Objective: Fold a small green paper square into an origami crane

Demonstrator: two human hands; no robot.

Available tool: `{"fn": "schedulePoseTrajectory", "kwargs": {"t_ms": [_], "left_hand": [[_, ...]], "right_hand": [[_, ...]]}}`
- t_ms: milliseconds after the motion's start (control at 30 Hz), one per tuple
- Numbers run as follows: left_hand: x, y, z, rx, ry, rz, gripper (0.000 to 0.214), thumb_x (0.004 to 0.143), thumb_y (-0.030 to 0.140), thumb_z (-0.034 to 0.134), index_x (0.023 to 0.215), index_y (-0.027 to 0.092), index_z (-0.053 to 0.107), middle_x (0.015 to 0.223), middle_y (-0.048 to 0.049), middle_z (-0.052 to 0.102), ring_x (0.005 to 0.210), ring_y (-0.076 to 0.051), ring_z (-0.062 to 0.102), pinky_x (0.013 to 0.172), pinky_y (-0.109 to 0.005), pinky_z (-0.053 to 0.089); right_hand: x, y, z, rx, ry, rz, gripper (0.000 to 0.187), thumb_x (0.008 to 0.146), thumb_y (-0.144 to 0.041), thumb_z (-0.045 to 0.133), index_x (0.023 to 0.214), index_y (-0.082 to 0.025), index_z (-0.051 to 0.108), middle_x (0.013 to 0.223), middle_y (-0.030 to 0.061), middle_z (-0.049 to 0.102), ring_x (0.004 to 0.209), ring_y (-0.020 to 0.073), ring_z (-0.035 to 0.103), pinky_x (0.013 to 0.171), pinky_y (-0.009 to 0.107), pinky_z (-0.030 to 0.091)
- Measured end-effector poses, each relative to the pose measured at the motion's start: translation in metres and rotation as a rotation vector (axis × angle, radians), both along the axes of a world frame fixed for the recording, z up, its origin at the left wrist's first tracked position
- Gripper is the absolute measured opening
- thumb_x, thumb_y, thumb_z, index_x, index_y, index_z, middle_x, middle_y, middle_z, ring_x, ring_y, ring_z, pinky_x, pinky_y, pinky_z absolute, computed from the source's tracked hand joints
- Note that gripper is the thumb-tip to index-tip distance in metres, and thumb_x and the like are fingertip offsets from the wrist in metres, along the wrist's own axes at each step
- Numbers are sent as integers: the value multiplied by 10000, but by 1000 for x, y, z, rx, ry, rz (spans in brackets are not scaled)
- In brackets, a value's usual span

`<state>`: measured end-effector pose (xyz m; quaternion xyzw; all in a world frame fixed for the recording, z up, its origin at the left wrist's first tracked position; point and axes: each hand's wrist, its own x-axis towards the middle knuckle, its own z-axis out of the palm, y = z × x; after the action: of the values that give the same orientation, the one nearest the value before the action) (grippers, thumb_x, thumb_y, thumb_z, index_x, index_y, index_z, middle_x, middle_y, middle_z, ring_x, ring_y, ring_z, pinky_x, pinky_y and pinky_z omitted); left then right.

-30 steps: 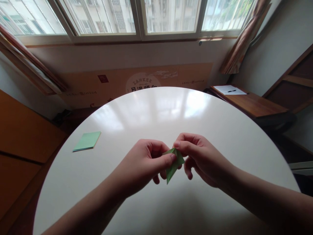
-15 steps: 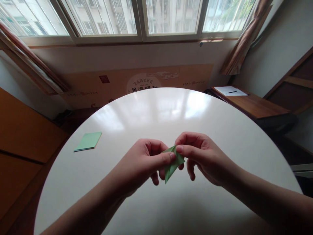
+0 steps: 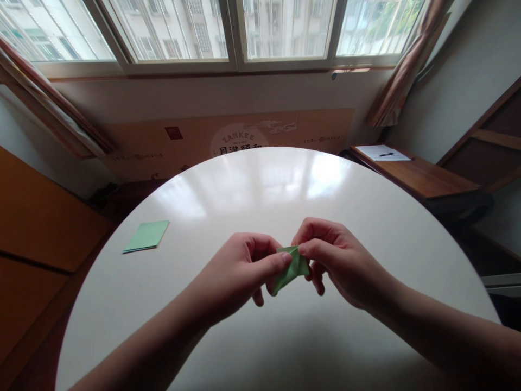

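A small folded piece of green paper is held between my two hands above the white table. My left hand grips its left side, with the thumb flat on the front face and fingers behind. At the upper right corner, my right hand pinches the paper between thumb and index finger. The other right fingers curl below, partly behind the paper. Creases run across its front face; the back is hidden.
A stack of square green paper lies on the left part of the round white table. Beyond the table at right, a wooden desk carries a white sheet with a pen on it. Windows and curtains line the far wall.
The green paper has tilted and its lower tip has risen slightly, so it looks shorter. My right hand's pinch has shifted slightly right and down. The paper stack has not moved.
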<state>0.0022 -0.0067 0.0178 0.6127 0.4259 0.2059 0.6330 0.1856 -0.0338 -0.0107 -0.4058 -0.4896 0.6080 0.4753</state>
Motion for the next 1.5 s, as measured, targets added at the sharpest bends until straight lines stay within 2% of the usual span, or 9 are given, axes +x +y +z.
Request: {"fn": "schedulePoseTrajectory", "kwargs": {"t_ms": [233, 333, 433, 600, 833, 1067, 1333, 1500], "left_hand": [[-2, 4, 5, -42, -30, -32, 222, 772, 337, 727, 818, 134, 648, 786, -20, 601, 646, -140, 601, 406, -168, 462], [-2, 4, 5, 15, 6, 4, 185, 777, 304, 712, 811, 134, 645, 758, -13, 599, 626, -132, 591, 423, -175, 470], [-3, 4, 5, 62, 57, 42, 151, 788, 284, 676, 764, 141, 632, 707, -3, 592, 583, -124, 573, 420, -184, 464], [-7, 4, 7, 57, 164, -21, 86, 762, 229, 654, 728, 157, 621, 600, 23, 551, 565, -129, 556, 441, -189, 460], [-10, 9, 6, 117, 159, 13, 127, 785, 269, 648, 754, 146, 641, 590, 7, 583, 563, -131, 562, 458, -196, 465], [-8, 14, -2, 29, -82, 73, 201, 754, 300, 725, 712, 136, 616, 595, 11, 568, 533, -102, 519, 442, -183, 463], [-7, 11, -3, 30, -93, 114, 246, 755, 318, 742, 669, 146, 589, 503, 30, 537, 456, -84, 469, 416, -179, 432], [-6, 9, -1, 100, -79, 126, 254, 765, 309, 732, 647, 150, 573, 497, 32, 550, 453, -85, 480, 417, -181, 432]], "right_hand": [[4, -2, 0, 143, -91, -67, 141, 874, -216, 593, 742, -197, 549, 661, -5, 619, 560, 134, 566, 386, 190, 462], [4, -2, -2, 158, -146, -78, 143, 892, -242, 600, 764, -197, 556, 638, -12, 589, 564, 136, 563, 397, 194, 469], [4, -1, -2, 149, -175, -30, 142, 903, -280, 613, 799, -191, 575, 657, -4, 592, 588, 144, 583, 399, 190, 471], [4, 2, 1, 161, -214, 43, 210, 915, -374, 630, 844, -176, 617, 733, 19, 620, 633, 153, 612, 398, 186, 474], [4, 4, 0, 128, -338, 66, 178, 885, -311, 642, 782, -165, 637, 652, -2, 583, 559, 122, 560, 389, 173, 450], [-1, 2, -4, -40, -216, 189, 249, 843, -374, 686, 755, -151, 620, 719, 26, 637, 601, 126, 593, 385, 155, 437], [3, 4, 0, -73, -113, 193, 273, 847, -402, 656, 751, -146, 652, 730, 34, 642, 586, 126, 589, 360, 153, 421], [-1, 2, -4, -55, -135, 235, 279, 820, -418, 734, 798, -147, 673, 738, 30, 647, 613, 129, 601, 386, 153, 442]]}}
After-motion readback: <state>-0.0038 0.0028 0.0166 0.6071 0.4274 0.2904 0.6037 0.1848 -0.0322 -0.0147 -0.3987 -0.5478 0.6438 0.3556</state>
